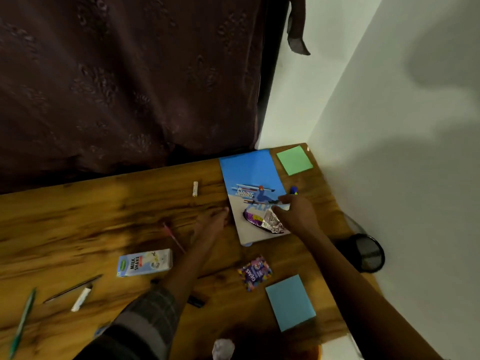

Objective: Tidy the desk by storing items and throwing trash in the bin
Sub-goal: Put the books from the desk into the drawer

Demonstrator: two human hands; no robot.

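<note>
Desk (104, 203): right hand (293, 214) on wrapper (262, 219)

I see a blue book (253, 193) with a skier on its cover lying flat near the far right corner of the wooden desk (104, 216). An opened purple chocolate wrapper (265, 220), foil side showing, lies on the book's near end. A milkshake carton (145, 262) lies on its side near the middle, and a Gems candy packet (255, 272) lies flat just beyond a blue sticky-note pad (291, 302). A black mesh bin (368, 253) stands on the floor beside the desk's right edge.
</note>
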